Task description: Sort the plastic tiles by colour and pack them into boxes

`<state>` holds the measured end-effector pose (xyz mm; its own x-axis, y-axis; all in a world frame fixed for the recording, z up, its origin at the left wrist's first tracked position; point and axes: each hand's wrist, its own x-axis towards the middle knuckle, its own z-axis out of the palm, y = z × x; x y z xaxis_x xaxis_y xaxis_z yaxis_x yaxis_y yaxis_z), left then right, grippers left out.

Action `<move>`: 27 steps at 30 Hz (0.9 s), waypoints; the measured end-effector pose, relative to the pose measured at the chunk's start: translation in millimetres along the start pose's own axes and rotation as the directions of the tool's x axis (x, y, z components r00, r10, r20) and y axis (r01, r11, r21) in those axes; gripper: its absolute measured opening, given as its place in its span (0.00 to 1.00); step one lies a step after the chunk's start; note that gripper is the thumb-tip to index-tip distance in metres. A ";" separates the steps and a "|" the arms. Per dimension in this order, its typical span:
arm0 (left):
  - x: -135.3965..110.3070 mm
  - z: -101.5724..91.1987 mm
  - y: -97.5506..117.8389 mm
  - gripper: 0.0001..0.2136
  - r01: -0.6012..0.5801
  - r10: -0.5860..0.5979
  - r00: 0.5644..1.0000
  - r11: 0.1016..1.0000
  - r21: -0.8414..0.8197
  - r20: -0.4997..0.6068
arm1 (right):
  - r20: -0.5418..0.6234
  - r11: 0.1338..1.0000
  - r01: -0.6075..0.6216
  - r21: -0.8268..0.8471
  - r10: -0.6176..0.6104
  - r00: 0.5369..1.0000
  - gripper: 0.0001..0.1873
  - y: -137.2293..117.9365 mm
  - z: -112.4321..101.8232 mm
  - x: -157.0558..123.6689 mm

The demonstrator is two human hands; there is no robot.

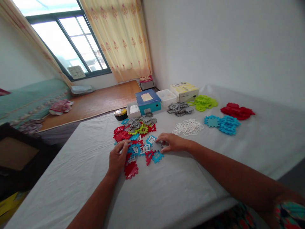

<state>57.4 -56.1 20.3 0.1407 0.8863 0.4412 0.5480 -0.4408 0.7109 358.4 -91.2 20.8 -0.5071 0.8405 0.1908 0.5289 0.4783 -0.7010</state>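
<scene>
My left hand (118, 156) rests at the left edge of a mixed heap of plastic interlocking tiles, its fingers stretched over the red and blue pieces. My right hand (173, 142) is at the heap's right side, thumb and fingers around a grey interlocking tile (156, 147). Between the hands lie blue tiles, small white window frames (147, 148) and red pieces. A blue tile (157, 156) lies just below the right fingertips, and a red tile (131, 170) lies below the left hand. Farther back in the heap are grey tiles (134, 123) and a green tile (143, 129).
Sorted piles sit to the right: white window frames (189, 127), grey tiles (180, 108), lime green (204, 103), red (237, 111) and blue (228, 124). Behind stand a blue box (148, 103), a white tub (166, 97), a yellow-topped box (184, 91) and a round black container (120, 114).
</scene>
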 end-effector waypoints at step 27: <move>0.5 1.1 1.6 0.16 -0.048 0.048 0.999 0.999 -0.019 0.004 | -0.294 0.930 -0.130 -0.344 0.025 0.955 0.24 6.5 15.1 15.1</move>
<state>59.2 -56.2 21.1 0.1698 0.8647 0.4728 0.5248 -0.4854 0.6993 343.9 -79.3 8.7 -0.2708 0.8899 0.3670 0.7921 0.4227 -0.4403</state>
